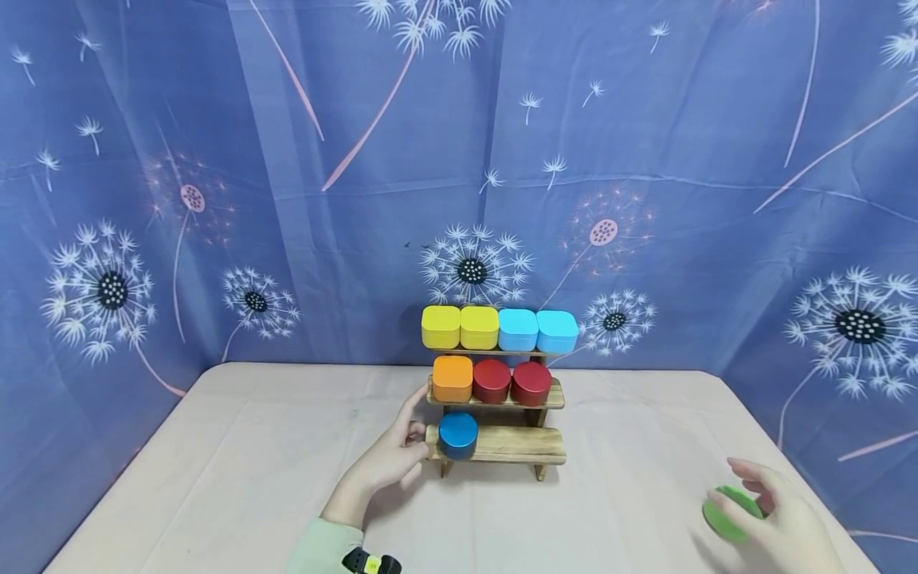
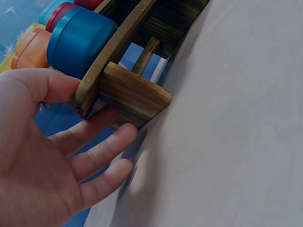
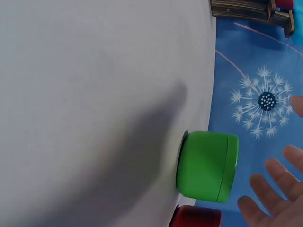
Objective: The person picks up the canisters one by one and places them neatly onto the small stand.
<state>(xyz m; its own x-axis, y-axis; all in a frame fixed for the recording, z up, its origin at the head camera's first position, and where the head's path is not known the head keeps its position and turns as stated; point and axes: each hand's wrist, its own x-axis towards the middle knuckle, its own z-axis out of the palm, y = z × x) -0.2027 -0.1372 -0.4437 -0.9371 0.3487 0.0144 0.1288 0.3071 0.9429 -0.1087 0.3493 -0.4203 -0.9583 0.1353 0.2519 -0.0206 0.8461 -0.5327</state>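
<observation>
My left hand (image 1: 387,458) is at the left end of a three-tier wooden stand (image 1: 512,444). In the left wrist view, its thumb (image 2: 59,86) presses the lowest shelf's end, with the other fingers behind and below. A round blue tin (image 1: 457,436) sits on that shelf beside the hand. At the far right, my right hand (image 1: 785,518) reaches over a round green tin (image 1: 733,522) standing on the table. Its fingers (image 3: 279,182) are spread and apart from the tin in the right wrist view. A red tin (image 3: 196,217) stands beside the green one.
The middle shelf bears an orange tin (image 1: 453,379) and two dark red tins (image 1: 492,381). Along the top shelf are two yellow tins (image 1: 441,328) and two light blue tins (image 1: 518,330). A blue dandelion-patterned cloth (image 1: 373,263) hangs behind the pale table (image 1: 272,446).
</observation>
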